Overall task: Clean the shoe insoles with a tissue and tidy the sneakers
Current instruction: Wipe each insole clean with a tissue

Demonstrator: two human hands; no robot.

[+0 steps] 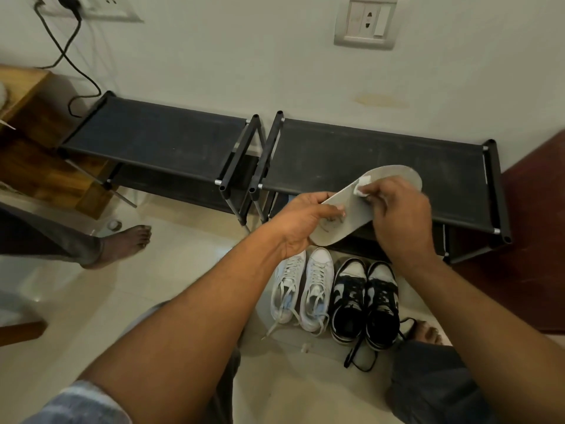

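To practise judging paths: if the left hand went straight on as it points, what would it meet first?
Likely the right hand, pressing the tissue on the insole that the left hand holds.

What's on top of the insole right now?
A white tissue, pinched by the right hand, sits on the insole near its middle; the left hand holds the heel end, thumb over a faint print. Surface beneath tissue and hands is covered.

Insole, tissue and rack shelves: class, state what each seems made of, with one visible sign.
Insole: probably foam faced with matt grey fabric; thin, slightly curved. Tissue: soft white paper, crumpled into a wad. Rack shelves: seemingly matt black fabric stretched between tubes, showing dusty scuffs.
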